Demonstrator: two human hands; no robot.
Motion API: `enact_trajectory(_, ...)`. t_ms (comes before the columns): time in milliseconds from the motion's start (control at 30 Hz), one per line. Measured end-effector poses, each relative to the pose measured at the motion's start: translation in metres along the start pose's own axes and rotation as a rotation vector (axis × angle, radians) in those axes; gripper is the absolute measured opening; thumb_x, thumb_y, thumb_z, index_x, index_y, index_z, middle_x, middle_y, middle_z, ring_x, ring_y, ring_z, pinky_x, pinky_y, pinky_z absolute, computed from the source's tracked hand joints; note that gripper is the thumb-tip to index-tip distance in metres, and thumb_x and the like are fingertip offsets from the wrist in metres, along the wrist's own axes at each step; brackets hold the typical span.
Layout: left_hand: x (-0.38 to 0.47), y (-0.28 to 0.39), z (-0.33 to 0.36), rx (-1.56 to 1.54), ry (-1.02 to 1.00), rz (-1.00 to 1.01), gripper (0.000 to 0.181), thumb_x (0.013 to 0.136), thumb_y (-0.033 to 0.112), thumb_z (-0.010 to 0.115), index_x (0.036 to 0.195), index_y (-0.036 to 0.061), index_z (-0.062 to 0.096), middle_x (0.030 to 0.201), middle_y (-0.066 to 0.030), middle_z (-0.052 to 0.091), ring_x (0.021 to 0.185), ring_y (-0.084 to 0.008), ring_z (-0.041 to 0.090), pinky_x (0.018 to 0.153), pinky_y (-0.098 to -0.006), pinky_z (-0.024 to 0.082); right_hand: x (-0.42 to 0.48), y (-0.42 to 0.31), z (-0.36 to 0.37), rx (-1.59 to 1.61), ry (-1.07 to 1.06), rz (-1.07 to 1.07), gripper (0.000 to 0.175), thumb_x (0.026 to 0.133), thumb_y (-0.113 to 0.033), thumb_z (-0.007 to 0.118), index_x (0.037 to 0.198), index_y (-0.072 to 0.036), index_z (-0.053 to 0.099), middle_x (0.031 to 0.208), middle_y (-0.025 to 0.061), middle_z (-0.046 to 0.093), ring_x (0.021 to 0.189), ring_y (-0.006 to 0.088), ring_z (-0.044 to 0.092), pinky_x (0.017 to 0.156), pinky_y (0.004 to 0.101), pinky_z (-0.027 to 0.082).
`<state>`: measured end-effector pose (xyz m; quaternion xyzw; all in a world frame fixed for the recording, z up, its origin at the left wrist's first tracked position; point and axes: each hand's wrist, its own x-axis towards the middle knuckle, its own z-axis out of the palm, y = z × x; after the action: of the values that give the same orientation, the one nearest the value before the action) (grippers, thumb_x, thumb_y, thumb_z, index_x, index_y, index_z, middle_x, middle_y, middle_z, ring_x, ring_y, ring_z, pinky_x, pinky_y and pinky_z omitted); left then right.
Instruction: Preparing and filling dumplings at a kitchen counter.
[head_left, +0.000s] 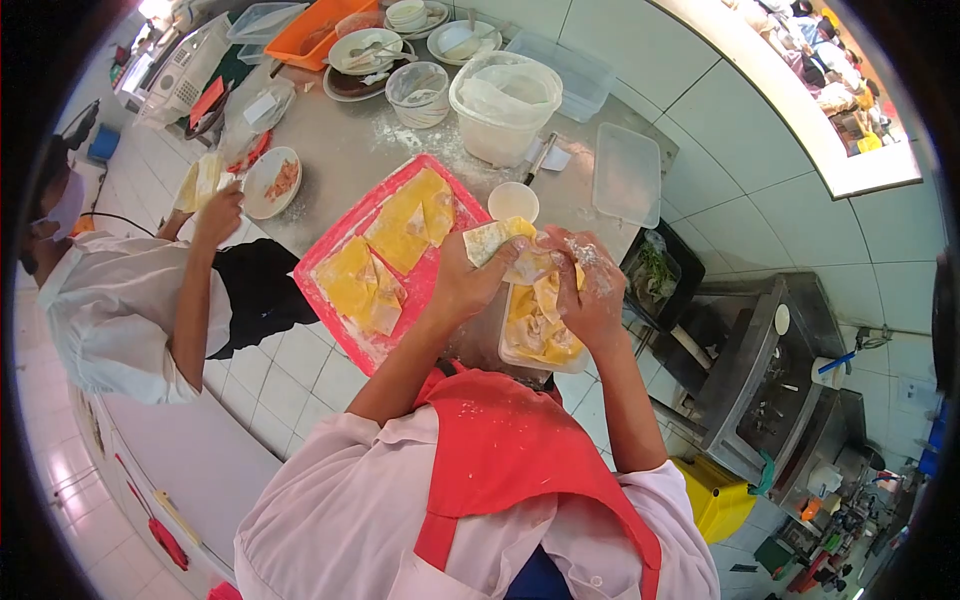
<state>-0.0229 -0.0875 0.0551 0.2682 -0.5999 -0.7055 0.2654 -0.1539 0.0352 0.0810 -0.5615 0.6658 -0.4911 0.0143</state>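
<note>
Between my hands is a floury yellow dough wrapper (499, 238). My left hand (469, 274) grips its left part, thumb on top. My flour-dusted right hand (596, 281) pinches its other end, where the fingers hide how it is folded. Just below, a clear plastic container (514, 354) holds several folded yellow dumplings (536, 326). Left of my hands lies a pink-red tray (360, 238) dusted with flour. On it are two piles of yellow wrappers, a far pile (394, 229) and a near pile (345, 281), with loosely folded corners on top.
A white cup (514, 202), a white lidded tub (506, 112) and a clear lid (626, 174) stand beyond my hands on the steel table (337, 142). At left a co-worker (135, 300) holds a wrapper by a plate of minced filling (271, 184). A sink (780, 375) is at right.
</note>
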Motion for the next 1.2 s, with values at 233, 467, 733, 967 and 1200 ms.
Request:
enact_trajectory(233,0.01,0.012,-0.015,0.203,-0.202,-0.006,0.02,0.09,0.013,0.071,0.102,-0.0023,0.073,0.091,-0.0072,0.074,0.082,-0.0118,0.069,0.072,-0.0284,0.055,0.001,0.009,-0.007,0.149,-0.102,-0.048,0.048,0.084,0.008,0.062,0.13,-0.004,0.06,0.098,0.0096,0.072,0.085,0.0261,0.069,0.077,0.0334,0.056)
enact_trajectory(467,0.025,0.014,-0.019,0.219,-0.332,-0.067,0.021,0.087,0.015,0.075,0.1,-0.0018,0.074,0.09,-0.0065,0.074,0.08,-0.0122,0.069,0.073,-0.0279,0.055,0.008,-0.001,-0.006,0.461,-0.03,0.518,0.082,0.08,0.007,0.073,0.151,-0.008,0.035,0.093,0.0062,0.07,0.088,0.0117,0.067,0.071,0.0252,0.055)
enact_trajectory(733,0.016,-0.08,0.012,-0.227,-0.387,-0.328,0.043,0.086,0.012,0.077,0.122,-0.002,0.06,0.109,-0.0079,0.07,0.097,-0.0143,0.067,0.082,-0.0306,0.056,-0.027,0.052,-0.011,0.282,-0.157,0.498,0.076,0.08,0.007,0.071,0.148,-0.007,0.041,0.088,0.0009,0.063,0.077,0.0099,0.058,0.072,0.0252,0.049)
enact_trajectory(967,-0.033,-0.121,0.04,0.028,-0.313,-0.56,0.079,0.088,0.003,0.071,0.149,0.0035,0.02,0.104,-0.0189,0.066,0.086,-0.0232,0.071,0.071,-0.0352,0.061,-0.093,0.13,0.007,-0.114,-0.473,0.453,0.055,0.078,-0.004,0.072,0.132,-0.009,0.059,0.085,0.0104,0.069,0.08,0.0312,0.068,0.071,0.0421,0.052)
enact_trajectory(1200,-0.035,-0.113,0.013,0.191,-0.271,-0.454,0.065,0.083,0.003,0.07,0.137,-0.0014,0.034,0.082,-0.017,0.071,0.061,-0.0232,0.071,0.058,-0.0338,0.058,-0.104,0.152,0.029,-0.447,-0.548,0.392,0.048,0.081,-0.019,0.069,0.128,-0.015,0.064,0.085,0.0109,0.072,0.08,0.0339,0.068,0.071,0.0448,0.053)
